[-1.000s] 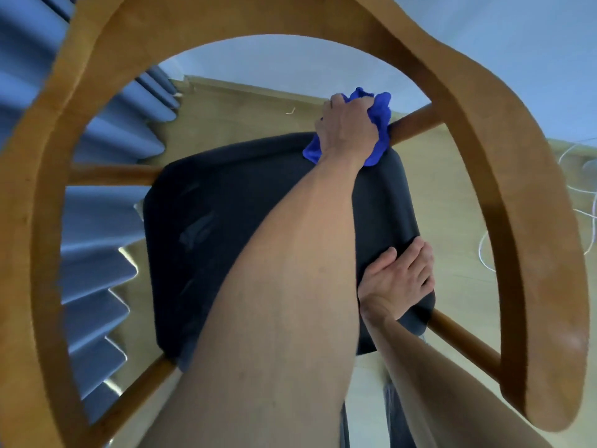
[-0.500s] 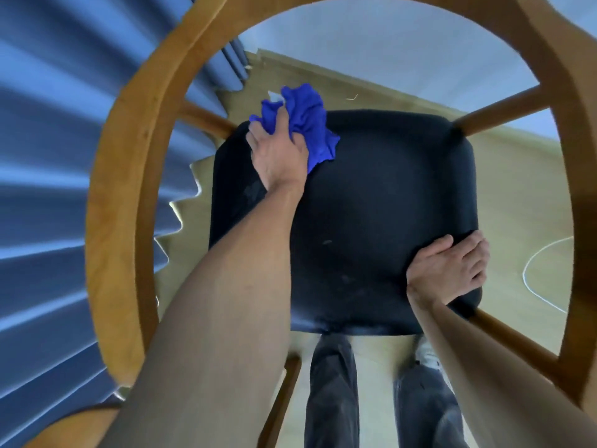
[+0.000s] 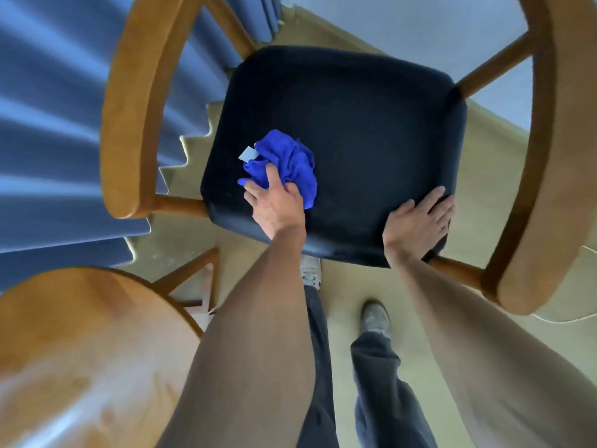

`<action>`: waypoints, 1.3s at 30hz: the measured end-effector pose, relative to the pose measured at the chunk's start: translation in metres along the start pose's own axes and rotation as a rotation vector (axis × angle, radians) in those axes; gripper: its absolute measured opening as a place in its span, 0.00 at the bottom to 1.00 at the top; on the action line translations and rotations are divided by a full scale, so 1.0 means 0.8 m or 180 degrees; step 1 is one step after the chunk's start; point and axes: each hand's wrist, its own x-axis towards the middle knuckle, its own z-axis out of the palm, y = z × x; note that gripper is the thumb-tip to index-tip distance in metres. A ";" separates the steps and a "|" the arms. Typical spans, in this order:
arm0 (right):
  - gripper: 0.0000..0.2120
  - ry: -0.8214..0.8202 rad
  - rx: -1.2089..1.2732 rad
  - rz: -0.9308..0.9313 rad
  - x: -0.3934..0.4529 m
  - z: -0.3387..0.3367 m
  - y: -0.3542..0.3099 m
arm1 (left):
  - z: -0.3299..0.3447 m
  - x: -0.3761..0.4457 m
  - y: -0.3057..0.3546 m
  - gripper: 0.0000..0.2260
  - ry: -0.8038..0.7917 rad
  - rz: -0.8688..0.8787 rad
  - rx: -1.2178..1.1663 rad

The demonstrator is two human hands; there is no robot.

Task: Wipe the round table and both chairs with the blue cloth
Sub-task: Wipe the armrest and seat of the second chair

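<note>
A bright blue cloth, crumpled into a loose bunch with a small pale tag sticking out at its left edge, lies on the left front part of a chair seat. The chair has a dark, almost black padded seat, roughly square with rounded corners, and a curved backrest and armrests of warm brown wood that arc around it on both sides. Wooden struts join the seat corners to this frame. At the lower left, part of the round table shows: its wooden surface is a glossy orange-brown, standing near the chair's left front corner, apart from it.
</note>
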 end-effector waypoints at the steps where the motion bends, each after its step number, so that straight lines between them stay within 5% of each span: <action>1: 0.28 -0.0034 -0.0011 -0.0180 -0.009 -0.002 0.011 | 0.004 -0.020 -0.004 0.20 -0.0039 -0.0014 -0.0025; 9: 0.23 -0.0292 0.0250 -0.1177 -0.075 -0.002 0.104 | 0.036 -0.148 -0.018 0.22 -0.0190 -0.0114 -0.0502; 16: 0.21 -0.0054 0.0466 -0.1412 -0.122 0.011 0.146 | 0.062 -0.228 -0.064 0.22 -0.0609 0.0229 -0.0853; 20: 0.21 -0.0406 0.0585 -0.1173 -0.148 -0.007 0.145 | 0.056 -0.262 -0.095 0.22 -0.0840 -0.0060 -0.0942; 26: 0.18 -0.0894 0.0532 -0.1064 -0.152 -0.030 0.103 | 0.005 -0.218 -0.067 0.18 -0.0355 -0.0356 -0.1150; 30: 0.20 -0.1679 0.1439 -0.0839 -0.161 -0.035 0.059 | -0.024 -0.175 -0.051 0.16 -0.0522 -0.0334 -0.1428; 33: 0.26 -0.2202 0.2221 0.0053 -0.159 -0.031 0.029 | -0.028 -0.159 -0.058 0.12 -0.0802 -0.0406 -0.1779; 39: 0.15 -0.1950 0.2328 0.0590 -0.150 -0.024 0.010 | -0.045 -0.144 -0.068 0.19 -0.0695 -0.0672 -0.2040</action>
